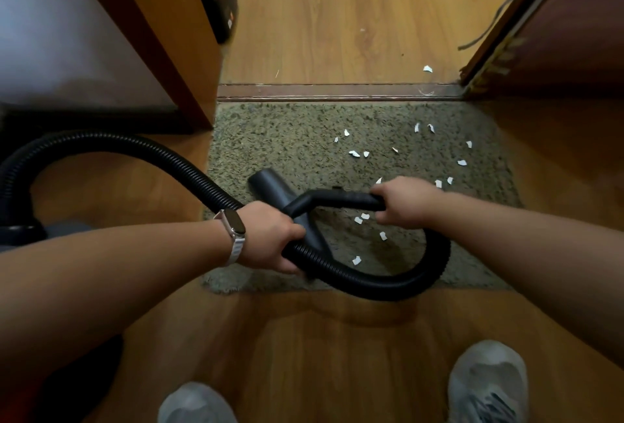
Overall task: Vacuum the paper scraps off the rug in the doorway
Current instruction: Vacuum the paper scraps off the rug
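Observation:
A grey-green rug (280, 139) lies in the doorway below the threshold strip. Several white paper scraps (354, 153) are scattered over its right half and under the hose. My right hand (405, 201) grips the black vacuum handle (341, 198), whose open tube end (266, 181) points left and away over the rug. My left hand (270, 237) grips the black ribbed hose (388, 282) where it loops back beneath the handle. The hose arcs off to the left toward the vacuum body (23, 233).
A wooden door frame (189, 51) stands at left and an open door (557, 27) at right. A dark threshold strip (337, 91) crosses the doorway. More scraps (427, 68) lie on the wood floor beyond it. My two grey shoes (486, 385) stand on the floor below.

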Motion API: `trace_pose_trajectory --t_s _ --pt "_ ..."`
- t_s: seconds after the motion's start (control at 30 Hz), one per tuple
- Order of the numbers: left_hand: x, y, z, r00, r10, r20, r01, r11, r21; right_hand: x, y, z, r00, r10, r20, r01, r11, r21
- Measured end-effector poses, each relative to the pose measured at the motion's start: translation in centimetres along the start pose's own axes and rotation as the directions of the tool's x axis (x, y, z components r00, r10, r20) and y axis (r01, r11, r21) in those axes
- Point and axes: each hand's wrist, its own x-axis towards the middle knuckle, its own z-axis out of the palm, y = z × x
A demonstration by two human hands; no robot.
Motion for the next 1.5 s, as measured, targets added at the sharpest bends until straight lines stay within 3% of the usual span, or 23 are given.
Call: trace_pose_trajectory --t_s 0.17,0.5,0.97,1.3,1.5 --pt "-1.3 -0.1 0.5 0.999 0.019 0.047 -0.019 1.000 0.009 0.4 -2.1 0.4 0.999 -0.045 -0.009 0.044 0.998 -0.038" --pt "0.9 0.0 0.2 0.997 -0.063 -0.042 0.061 0.997 -0.041 -0.1 3.4 -2.7 0.993 0.107 -0.046 -0.109 0.993 -0.045" --pt "-0.3 0.1 0.2 0.999 -0.009 0.051 0.009 1.000 0.002 0.3 0.2 -0.8 0.998 0.051 -0.040 -0.052 0.998 -0.022" --pt "1.3 -3.2 0.6 0.994 -0.091 -0.067 0.093 0.995 0.034 1.1 4.3 -1.7 0.944 0.324 -0.055 -0.299 0.917 0.265" --pt "3.4 -3.9 0.0 0.984 -0.122 -0.129 0.126 0.992 0.016 1.4 7.4 -1.2 0.905 0.417 -0.089 -0.366 0.868 0.336"
